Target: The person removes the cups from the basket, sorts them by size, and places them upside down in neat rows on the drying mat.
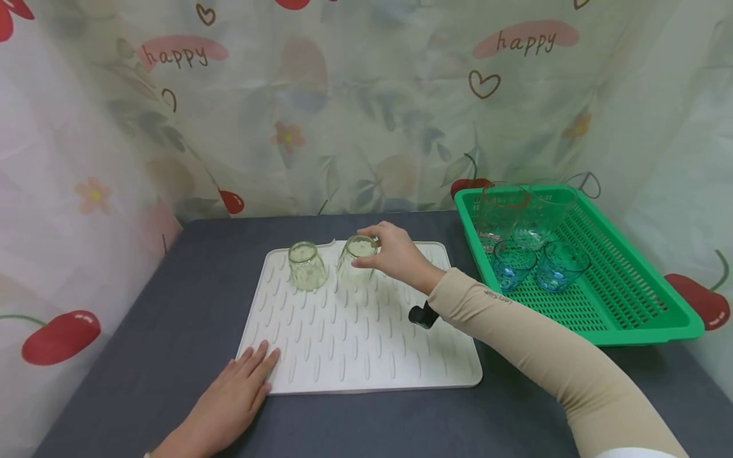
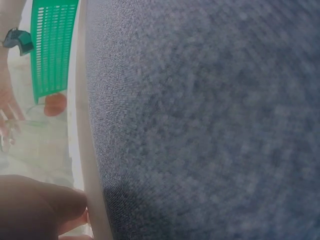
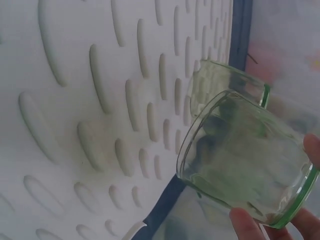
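Observation:
My right hand (image 1: 403,257) grips a clear, green-tinted drinking glass (image 1: 356,270) near its thick base, thumb on one side and fingers on the other. Base up, the glass is over the back of a white ridged drying mat (image 1: 366,346). In the right wrist view the held glass (image 3: 245,155) is tilted, its rim close to the mat (image 3: 70,125). Just left of it, a matching glass (image 1: 307,267) stands upside down on the mat. With fingers extended, my left hand (image 1: 235,391) rests on the mat's front left corner.
A green plastic basket (image 1: 641,331) sits on the right of the dark cloth-covered table (image 1: 166,305). Inside are two blue glasses (image 1: 561,270) and two taller clear ones (image 1: 504,213), one red-rimmed. Printed curtains (image 1: 366,114) hang behind and at both sides.

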A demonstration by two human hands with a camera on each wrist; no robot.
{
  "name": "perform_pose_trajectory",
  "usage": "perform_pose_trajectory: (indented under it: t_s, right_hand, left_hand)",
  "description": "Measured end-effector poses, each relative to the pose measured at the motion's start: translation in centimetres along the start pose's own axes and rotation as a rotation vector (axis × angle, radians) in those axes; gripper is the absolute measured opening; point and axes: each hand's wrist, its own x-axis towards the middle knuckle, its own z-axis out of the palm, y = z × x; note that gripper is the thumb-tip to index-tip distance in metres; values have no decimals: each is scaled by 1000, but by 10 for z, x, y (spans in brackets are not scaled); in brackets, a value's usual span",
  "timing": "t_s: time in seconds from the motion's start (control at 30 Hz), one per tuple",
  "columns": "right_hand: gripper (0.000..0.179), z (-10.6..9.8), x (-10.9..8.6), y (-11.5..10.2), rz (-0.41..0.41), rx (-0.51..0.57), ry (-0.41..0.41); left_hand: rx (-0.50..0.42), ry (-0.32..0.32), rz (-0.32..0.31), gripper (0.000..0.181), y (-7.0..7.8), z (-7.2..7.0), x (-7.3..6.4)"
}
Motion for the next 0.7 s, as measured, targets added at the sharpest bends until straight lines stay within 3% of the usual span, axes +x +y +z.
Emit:
perform_pose_trajectory:
  t_s: [0.7]
  right_hand:
    - [61,35,21,6,46,-20,36]
  left_hand:
    - [-9,15,3,51,0,1,-1]
